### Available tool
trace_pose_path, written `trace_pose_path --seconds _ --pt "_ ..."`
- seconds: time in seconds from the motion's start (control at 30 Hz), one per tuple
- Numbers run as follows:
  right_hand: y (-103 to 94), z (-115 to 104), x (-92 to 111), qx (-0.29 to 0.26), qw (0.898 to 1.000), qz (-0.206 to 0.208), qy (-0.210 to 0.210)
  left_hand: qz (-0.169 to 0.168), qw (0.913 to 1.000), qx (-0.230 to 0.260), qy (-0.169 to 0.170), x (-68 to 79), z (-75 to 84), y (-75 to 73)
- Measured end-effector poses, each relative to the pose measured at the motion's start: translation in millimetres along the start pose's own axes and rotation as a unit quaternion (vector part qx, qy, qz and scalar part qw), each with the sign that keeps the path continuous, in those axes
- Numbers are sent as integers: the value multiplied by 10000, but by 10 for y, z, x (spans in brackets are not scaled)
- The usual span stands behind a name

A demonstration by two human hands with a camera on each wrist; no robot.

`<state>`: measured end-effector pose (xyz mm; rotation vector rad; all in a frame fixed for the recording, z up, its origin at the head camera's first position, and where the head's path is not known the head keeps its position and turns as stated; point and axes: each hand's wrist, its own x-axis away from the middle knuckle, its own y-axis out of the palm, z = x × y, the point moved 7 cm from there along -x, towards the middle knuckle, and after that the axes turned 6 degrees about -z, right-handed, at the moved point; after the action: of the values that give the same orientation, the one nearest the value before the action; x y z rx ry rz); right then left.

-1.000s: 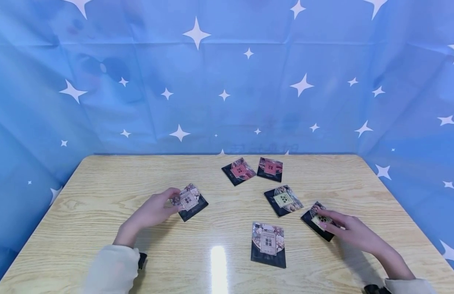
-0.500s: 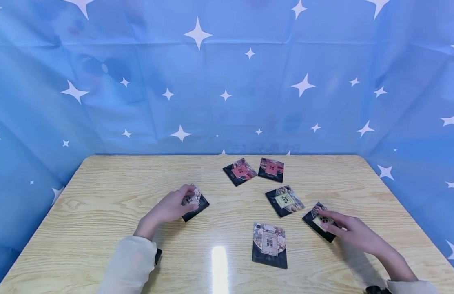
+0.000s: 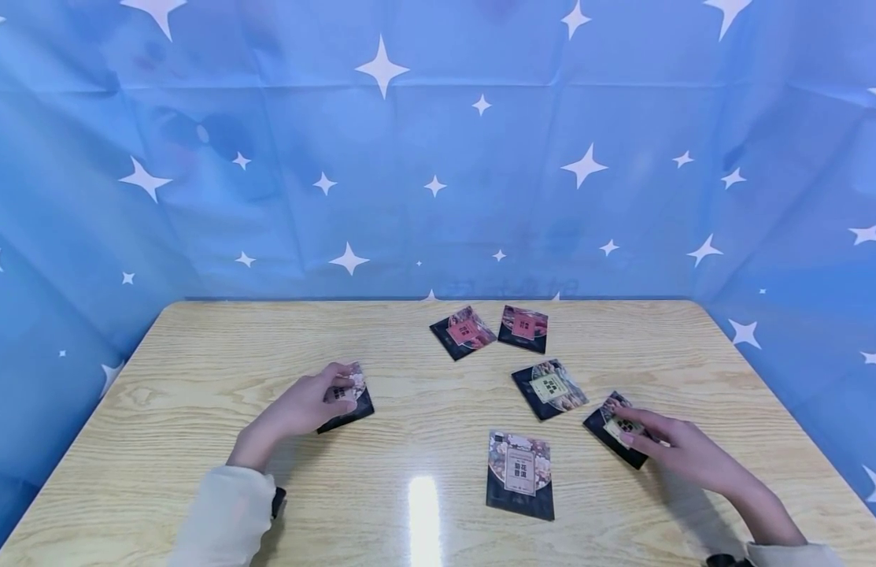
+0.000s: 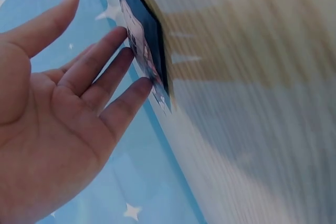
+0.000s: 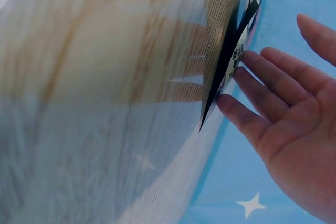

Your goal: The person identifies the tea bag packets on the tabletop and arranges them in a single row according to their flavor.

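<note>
My left hand [image 3: 303, 405] lies over a flat tea packet [image 3: 358, 405] with a lilac label, on the left half of the table. In the left wrist view, the extended fingertips [image 4: 143, 86] touch its printed face, with the thumb held apart. Toward the right, my right hand [image 3: 685, 453] touches a dark tea packet [image 3: 602, 430] with a yellow-green label. The right wrist view shows fairly straight fingers [image 5: 251, 111] against the face of that packet [image 5: 229, 69], the thumb away from it. Both hands partly cover their packets.
Two red-labelled packets [image 3: 463, 331] [image 3: 523, 327] lie at the back of the wooden table [image 3: 218, 354]. A yellow-green one [image 3: 548, 388] sits right of centre. Nearer the front is a lilac-labelled packet [image 3: 519, 475]. A blue star-patterned cloth [image 3: 438, 142] hangs behind.
My left hand first moved right over its packet, then back left, and the packet slid left and turned with it. The right hand has stayed on its packet.
</note>
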<state>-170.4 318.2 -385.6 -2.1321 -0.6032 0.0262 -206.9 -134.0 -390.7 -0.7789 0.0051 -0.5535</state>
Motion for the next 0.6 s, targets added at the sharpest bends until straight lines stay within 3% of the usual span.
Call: trace_pose_path --seconds 0.23,0.43,0.6 --pt "0 7 -2 35 10000 31 23 -9 9999 110 34 214 -185 -123" --pt "2 15 -7 11 10000 12 52 193 9998 10 -83 394 -349 -271" --pt "0 13 -1 25 10000 30 33 353 9994 -61 -29 487 -392 -335"
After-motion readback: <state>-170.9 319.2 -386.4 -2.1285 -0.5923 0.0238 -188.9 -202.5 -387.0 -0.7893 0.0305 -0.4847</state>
